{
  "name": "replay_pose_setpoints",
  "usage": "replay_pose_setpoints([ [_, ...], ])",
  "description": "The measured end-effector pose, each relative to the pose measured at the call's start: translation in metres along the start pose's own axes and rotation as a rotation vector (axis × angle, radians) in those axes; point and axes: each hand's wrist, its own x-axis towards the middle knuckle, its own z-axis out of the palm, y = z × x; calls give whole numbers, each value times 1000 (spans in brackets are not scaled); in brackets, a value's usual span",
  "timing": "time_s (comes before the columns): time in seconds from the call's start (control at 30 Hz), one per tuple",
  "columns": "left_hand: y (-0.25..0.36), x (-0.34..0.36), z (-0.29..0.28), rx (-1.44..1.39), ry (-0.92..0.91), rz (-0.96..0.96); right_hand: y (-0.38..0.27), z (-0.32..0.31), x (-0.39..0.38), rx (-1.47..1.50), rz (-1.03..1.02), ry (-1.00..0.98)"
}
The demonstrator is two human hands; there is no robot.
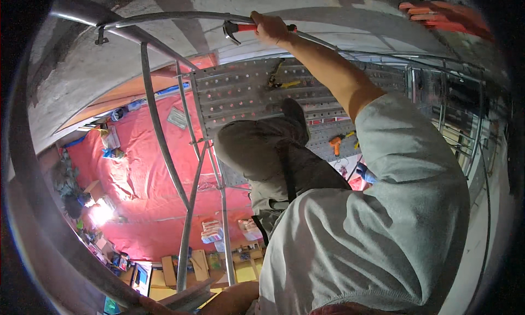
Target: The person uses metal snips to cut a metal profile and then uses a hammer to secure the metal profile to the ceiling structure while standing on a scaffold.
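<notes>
Site: indoor building or renovation site;
Scaffold [185,244]: metal tubes, perforated deck [224,96] high up;
Red sheeting [147,173]: spread below, stacked packs [211,237] near edge;
Wall [93,74]: bare, patchy grey;
Tools: claw hammer [230,30], orange drill [335,144]

Hammer [244,28] in right grip [270,30]

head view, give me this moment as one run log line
right hand: closed on hammer | beside: curved metal rail | in view: perforated platform, orange tool
</notes>
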Motion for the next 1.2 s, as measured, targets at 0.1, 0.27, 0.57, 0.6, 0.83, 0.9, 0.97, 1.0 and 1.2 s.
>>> replay_pose_setpoints([
  [0.1,2,0,-3,116,-21,4,-7,-1,-1,-35,6,-26],
  [0.27,9,-4,-1,-53,-8,56,15,11,-4,-18,8,-32],
  [0.57,2,-4,7,17,-34,51,-5,-7,13,155,28,-67],
  [0.6,0,-4,1,47,-31,57,-13,-16,16,209,52,-131],
  [0.83,21,-4,5,591,-176,96,35,39,-17,147,-104,-7],
  [0.9,33,-2,3,-33,-148,76,71,61,-27,65,-119,90],
  [0.97,40,-7,-17,32,-119,-5,45,62,-13,13,-106,145],
  [1.0,44,-8,-27,67,-173,-98,33,52,-7,10,-174,225],
  [1.2,74,4,-48,86,-128,43,22,16,-5,264,-178,12],
])
